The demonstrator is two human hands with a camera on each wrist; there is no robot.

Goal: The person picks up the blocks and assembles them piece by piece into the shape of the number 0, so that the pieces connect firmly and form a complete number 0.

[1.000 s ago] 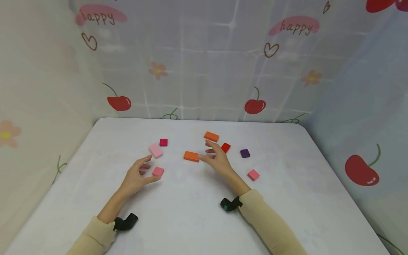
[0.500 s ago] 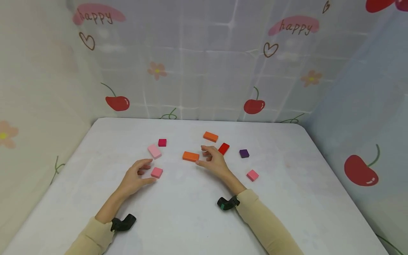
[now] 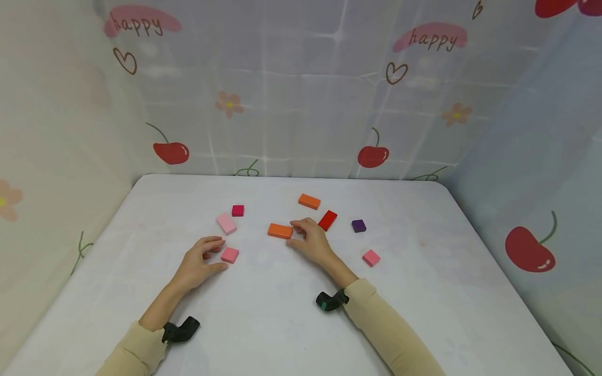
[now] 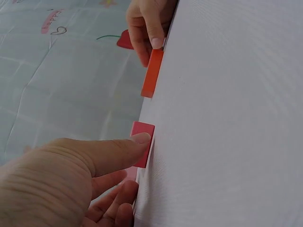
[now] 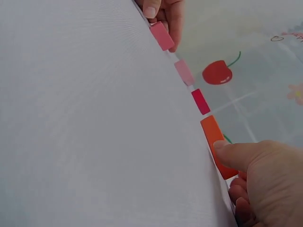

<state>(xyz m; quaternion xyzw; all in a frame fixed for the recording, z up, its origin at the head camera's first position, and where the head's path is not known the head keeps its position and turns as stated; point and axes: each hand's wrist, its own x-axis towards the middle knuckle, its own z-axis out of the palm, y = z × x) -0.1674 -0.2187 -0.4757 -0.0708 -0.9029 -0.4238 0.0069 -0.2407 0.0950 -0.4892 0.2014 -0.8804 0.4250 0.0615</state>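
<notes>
My left hand [image 3: 199, 262] is beside a pink block [image 3: 230, 255], thumb and fingers parted near its left side. In the left wrist view the thumb overlaps that block, but the head view shows a gap. A longer pale pink block [image 3: 227, 224] lies just beyond these fingers, with a small crimson block [image 3: 238, 210] behind it. My right hand [image 3: 312, 243] has thumb and fingers spread about the right end of an orange block [image 3: 279, 231]; contact cannot be told. Close behind its knuckles lies a red block [image 3: 327, 220].
Another orange block [image 3: 309, 201] lies farther back on the white table [image 3: 263, 324]. To the right are a small purple block [image 3: 359, 226] and a second pink block [image 3: 371, 258]. A printed curtain [image 3: 301, 104] hangs behind the table's far edge.
My right hand has moved back and left from near the far orange block to the nearer one's right end, uncovering the red block. My left hand has drawn slightly away from the pink block.
</notes>
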